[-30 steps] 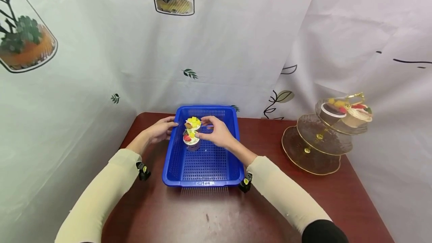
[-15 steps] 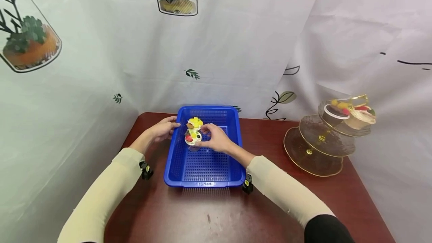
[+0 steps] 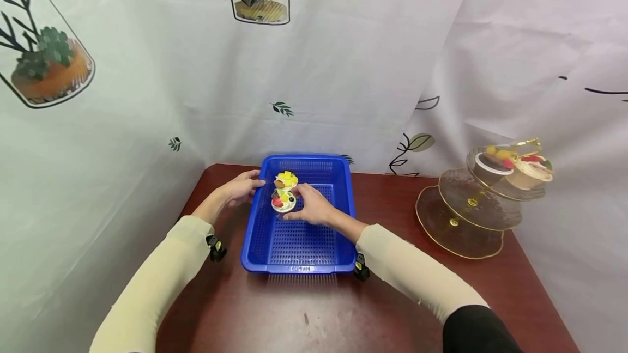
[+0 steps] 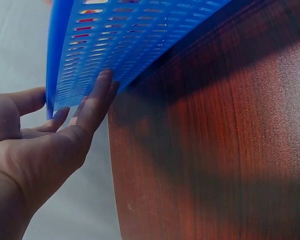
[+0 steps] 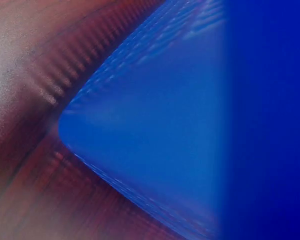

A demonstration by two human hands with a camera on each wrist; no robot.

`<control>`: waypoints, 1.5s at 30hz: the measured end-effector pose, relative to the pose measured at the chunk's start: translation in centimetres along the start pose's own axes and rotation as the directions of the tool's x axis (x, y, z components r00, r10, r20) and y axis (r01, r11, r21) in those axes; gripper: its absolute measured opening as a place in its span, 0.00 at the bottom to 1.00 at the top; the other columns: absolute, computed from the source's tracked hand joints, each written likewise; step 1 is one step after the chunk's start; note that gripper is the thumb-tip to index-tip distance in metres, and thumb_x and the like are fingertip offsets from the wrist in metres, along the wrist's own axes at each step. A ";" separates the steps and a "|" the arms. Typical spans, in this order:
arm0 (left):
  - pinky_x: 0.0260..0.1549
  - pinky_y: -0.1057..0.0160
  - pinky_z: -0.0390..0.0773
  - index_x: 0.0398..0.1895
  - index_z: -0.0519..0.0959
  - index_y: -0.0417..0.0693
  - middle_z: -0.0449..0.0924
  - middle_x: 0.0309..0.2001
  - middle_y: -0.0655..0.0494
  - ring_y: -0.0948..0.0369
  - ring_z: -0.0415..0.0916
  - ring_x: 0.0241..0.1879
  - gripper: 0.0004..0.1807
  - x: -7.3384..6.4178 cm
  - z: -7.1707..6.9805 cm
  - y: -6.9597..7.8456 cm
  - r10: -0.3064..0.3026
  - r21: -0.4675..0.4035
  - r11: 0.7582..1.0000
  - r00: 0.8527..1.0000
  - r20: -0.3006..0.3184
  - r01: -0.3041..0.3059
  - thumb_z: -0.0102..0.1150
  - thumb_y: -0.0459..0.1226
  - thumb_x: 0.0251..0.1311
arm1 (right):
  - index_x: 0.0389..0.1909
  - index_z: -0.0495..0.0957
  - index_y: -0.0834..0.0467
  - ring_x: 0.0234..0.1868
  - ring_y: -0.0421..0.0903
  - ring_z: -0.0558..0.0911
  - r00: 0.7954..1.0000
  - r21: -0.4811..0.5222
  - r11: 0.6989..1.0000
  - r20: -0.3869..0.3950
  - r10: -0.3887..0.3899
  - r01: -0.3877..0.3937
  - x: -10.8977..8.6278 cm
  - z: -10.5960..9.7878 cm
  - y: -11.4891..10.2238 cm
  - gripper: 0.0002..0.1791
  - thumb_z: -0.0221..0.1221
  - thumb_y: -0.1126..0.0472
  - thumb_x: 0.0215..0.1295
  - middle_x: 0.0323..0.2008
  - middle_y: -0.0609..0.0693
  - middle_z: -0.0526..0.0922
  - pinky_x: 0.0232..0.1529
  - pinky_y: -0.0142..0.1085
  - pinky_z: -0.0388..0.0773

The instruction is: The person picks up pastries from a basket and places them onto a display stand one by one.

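Observation:
A blue perforated plastic basket [image 3: 302,245] sits on the table. Its left rim lies between the thumb and fingers of my left hand [image 3: 239,187]; the left wrist view shows the fingers [image 4: 92,107] against the outer wall. Inside the basket, my right hand [image 3: 314,206] grips a small dessert cup [image 3: 283,201] topped with white cream, strawberry and yellow fruit, thumb and fingers at its right side. Just behind it stands another dessert cup [image 3: 287,180] with yellow fruit cubes. The right wrist view holds only the basket's wall [image 5: 140,125] and table, with the hand hidden.
To the right stands a three-tier glass stand [image 3: 471,203] with gold rims. Its top tier carries a dark dessert cup [image 3: 490,168] and a cream-coloured one [image 3: 530,173]. The reddish-brown table [image 3: 275,320] meets a patterned curtain [image 3: 221,97] at the back.
The cup in my right hand has tipped from showing its side to showing its top, and the right hand has come slightly lower with it. My left hand stays at the basket's rim.

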State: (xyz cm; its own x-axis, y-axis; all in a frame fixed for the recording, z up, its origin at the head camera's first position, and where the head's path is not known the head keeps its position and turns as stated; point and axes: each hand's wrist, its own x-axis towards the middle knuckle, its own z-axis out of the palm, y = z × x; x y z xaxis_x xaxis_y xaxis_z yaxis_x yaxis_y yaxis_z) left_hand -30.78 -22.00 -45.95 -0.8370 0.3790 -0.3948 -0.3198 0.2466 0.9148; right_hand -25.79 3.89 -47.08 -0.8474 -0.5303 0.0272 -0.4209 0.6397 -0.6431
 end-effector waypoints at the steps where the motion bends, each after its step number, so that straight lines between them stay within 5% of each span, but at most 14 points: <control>1: 0.47 0.46 0.81 0.76 0.49 0.41 0.66 0.65 0.33 0.43 0.75 0.56 0.28 0.0 0.1 0.0 0.001 -0.004 1.000 1.000 0.001 -0.001 0.41 0.35 0.77 | 0.62 0.71 0.59 0.56 0.46 0.76 1.000 0.000 1.000 0.002 0.002 -0.002 0.0 -0.1 0.0 0.41 0.74 0.42 0.51 0.54 0.51 0.77 0.60 0.40 0.72; 21: 0.49 0.45 0.80 0.76 0.49 0.41 0.65 0.66 0.33 0.40 0.74 0.59 0.29 -0.4 -0.1 -0.4 0.029 -0.002 1.000 0.999 0.015 -0.029 0.41 0.37 0.78 | 0.59 0.73 0.65 0.56 0.53 0.78 0.998 0.052 0.999 0.059 0.010 -0.013 2.1 -2.7 -0.8 0.35 0.71 0.49 0.56 0.53 0.58 0.79 0.57 0.42 0.74; 45: 0.48 0.45 0.80 0.76 0.50 0.41 0.66 0.66 0.33 0.40 0.74 0.57 0.29 -0.4 -0.2 -0.4 0.043 0.005 0.999 0.999 0.023 -0.043 0.42 0.37 0.78 | 0.53 0.77 0.60 0.48 0.45 0.80 1.000 0.040 0.999 0.005 0.012 -0.012 3.6 0.1 0.8 0.32 0.75 0.49 0.51 0.46 0.49 0.81 0.52 0.36 0.77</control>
State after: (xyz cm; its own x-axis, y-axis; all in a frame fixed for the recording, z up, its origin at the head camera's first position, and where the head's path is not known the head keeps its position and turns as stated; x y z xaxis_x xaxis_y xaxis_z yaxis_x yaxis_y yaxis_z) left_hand -30.41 -22.41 -46.14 -0.8396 0.4097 -0.3567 -0.2812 0.2341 0.9307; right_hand -29.13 2.42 -47.58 -0.8509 -0.5251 0.0155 -0.3969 0.6233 -0.6738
